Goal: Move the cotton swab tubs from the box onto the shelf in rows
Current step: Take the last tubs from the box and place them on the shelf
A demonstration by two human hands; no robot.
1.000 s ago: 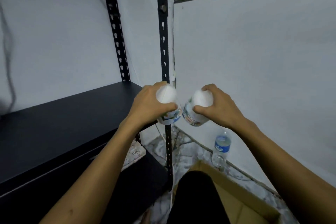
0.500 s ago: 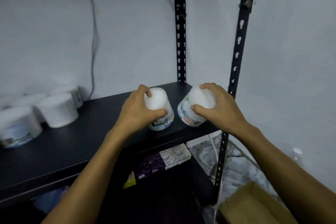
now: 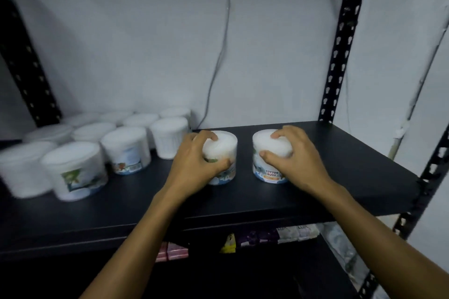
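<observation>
Both my bare forearms reach up and forward from the bottom of the view, angling in toward each other. My left hand is palm down, fingers curled over the top, thumb pressed against the near side of the white round plastic cotton swab tub it grips. My right hand mirrors it on the second white labelled round tub, fingertips on the lid, thumb wrapped at the front. Wrists look slightly bent downward, though motion blur makes that hard to confirm.
</observation>
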